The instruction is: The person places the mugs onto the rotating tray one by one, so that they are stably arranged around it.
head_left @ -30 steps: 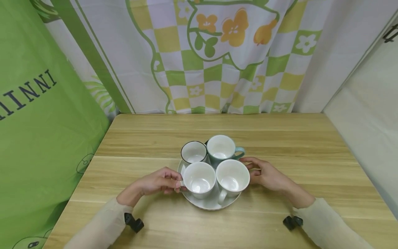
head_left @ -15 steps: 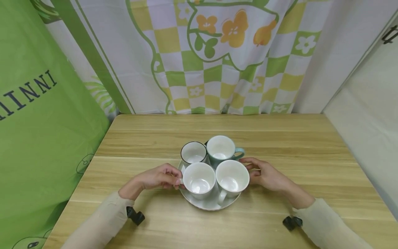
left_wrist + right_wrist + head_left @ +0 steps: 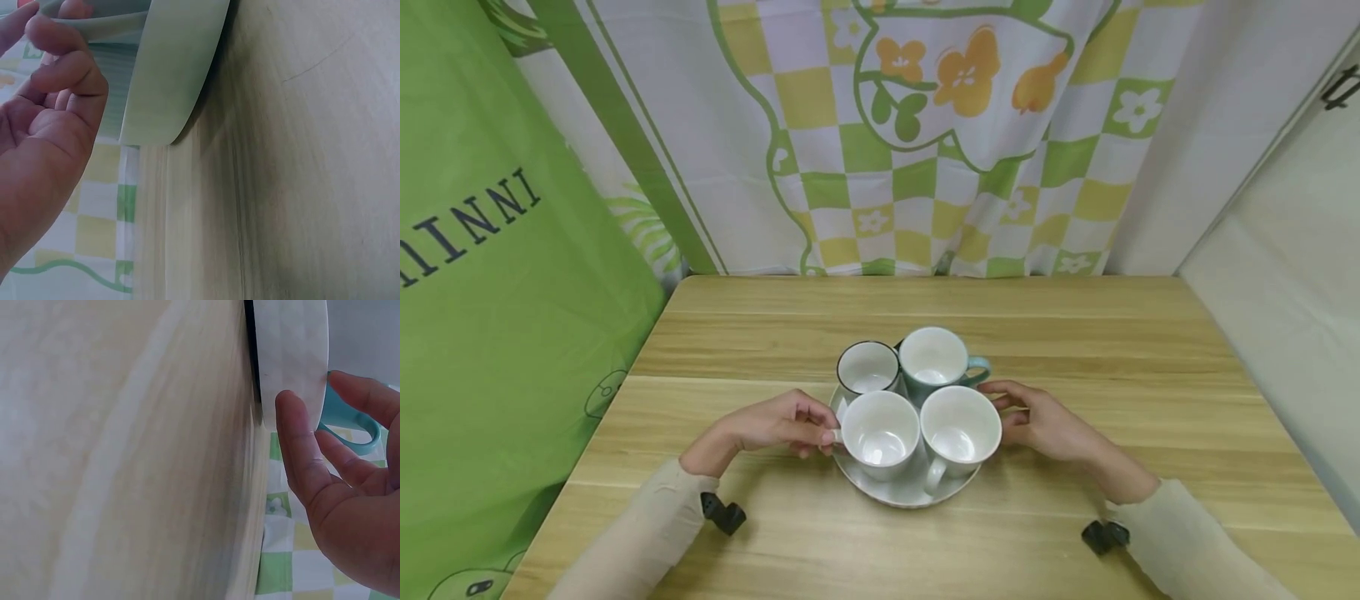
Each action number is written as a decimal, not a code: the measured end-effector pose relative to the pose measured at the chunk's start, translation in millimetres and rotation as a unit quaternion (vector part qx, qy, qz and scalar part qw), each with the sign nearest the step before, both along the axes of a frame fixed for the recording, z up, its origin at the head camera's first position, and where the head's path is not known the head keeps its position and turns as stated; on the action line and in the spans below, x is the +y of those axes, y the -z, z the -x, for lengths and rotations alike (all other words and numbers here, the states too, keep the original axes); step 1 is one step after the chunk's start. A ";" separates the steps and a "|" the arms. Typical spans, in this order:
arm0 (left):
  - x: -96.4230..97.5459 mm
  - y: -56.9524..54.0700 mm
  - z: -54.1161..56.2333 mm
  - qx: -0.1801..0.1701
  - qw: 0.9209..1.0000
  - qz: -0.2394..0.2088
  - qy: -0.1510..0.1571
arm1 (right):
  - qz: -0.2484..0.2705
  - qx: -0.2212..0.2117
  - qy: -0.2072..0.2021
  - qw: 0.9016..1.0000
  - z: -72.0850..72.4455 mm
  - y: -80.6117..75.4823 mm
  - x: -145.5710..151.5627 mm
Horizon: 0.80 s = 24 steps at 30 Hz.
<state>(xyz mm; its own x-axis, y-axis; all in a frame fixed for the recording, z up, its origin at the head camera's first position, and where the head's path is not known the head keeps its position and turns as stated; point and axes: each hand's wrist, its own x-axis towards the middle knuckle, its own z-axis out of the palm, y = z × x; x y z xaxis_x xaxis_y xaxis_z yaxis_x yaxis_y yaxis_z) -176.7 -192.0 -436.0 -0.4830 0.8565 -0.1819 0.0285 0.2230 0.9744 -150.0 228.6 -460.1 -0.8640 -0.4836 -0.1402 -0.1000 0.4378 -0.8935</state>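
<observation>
A white plate (image 3: 901,493) on the table carries several mugs. My left hand (image 3: 782,425) pinches the handle of the front-left white mug (image 3: 882,467) with thumb and fingers; in the left wrist view, the other fingers of this hand (image 3: 56,119) curl loosely beside the plate (image 3: 172,69). On the opposite side, my right hand (image 3: 1037,423) touches the plate's edge, its fingers extended along the rim in the right wrist view. Close to it are the front-right white mug (image 3: 961,425) and the teal mug (image 3: 934,358). A dark-rimmed white mug (image 3: 868,367) stands at back left.
The wooden table (image 3: 737,333) extends around the plate on all sides. Behind it hangs a patterned curtain (image 3: 940,200), with a green cloth (image 3: 512,350) on the left and a pale wall or sheet (image 3: 1285,250) on the right. A dark object shows under the plate (image 3: 294,356) in the right wrist view.
My left hand has shifted slightly upward at the mug's handle, its fingers regrouping there. The mugs, plate and right hand stay practically where they were.
</observation>
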 end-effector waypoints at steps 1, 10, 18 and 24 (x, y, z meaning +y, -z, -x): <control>-0.5 0.3 0.5 -0.002 1.000 0.000 -0.002 | 0.001 -0.001 0.000 1.000 0.1 -0.3 0.3; -8.3 4.5 5.1 0.029 0.999 0.008 -0.033 | 0.002 0.006 0.001 1.000 0.9 -6.8 4.0; -15.6 -2.9 6.5 0.058 0.991 0.051 -0.111 | -0.010 0.053 0.008 0.999 2.6 -13.2 9.2; -21.1 -7.9 10.1 0.101 0.983 0.072 -0.139 | -0.047 0.060 0.023 0.997 3.3 -21.3 12.8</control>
